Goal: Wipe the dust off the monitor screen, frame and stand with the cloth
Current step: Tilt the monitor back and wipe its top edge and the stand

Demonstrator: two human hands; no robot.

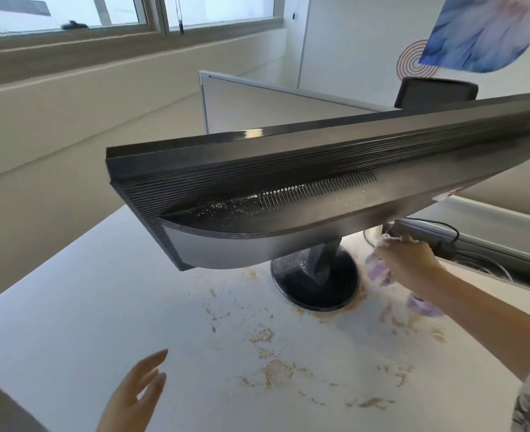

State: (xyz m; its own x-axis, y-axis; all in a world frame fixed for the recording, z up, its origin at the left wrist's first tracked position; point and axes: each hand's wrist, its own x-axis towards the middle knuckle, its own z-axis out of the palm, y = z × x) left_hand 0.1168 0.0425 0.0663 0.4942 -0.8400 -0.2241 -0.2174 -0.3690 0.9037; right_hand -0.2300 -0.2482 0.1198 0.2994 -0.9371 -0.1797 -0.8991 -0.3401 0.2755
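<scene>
A dark grey monitor (304, 194) is seen from behind and above, with pale dust specks along its ribbed back and vent slots. Its round black stand base (315, 282) rests on the white desk (86, 307). My right hand (410, 260) reaches under the monitor's right side, just right of the stand, and is shut on a lilac and white cloth (379, 269) that hangs down to the desk. My left hand (136, 394) hovers low at the near edge with fingers apart, holding nothing. The screen side is hidden.
Tan dust and crumbs (270, 363) are scattered over the desk in front of the stand. A black cable (444, 227) and a cable tray run behind the desk at the right. A white partition (257, 104) stands beyond, under windows.
</scene>
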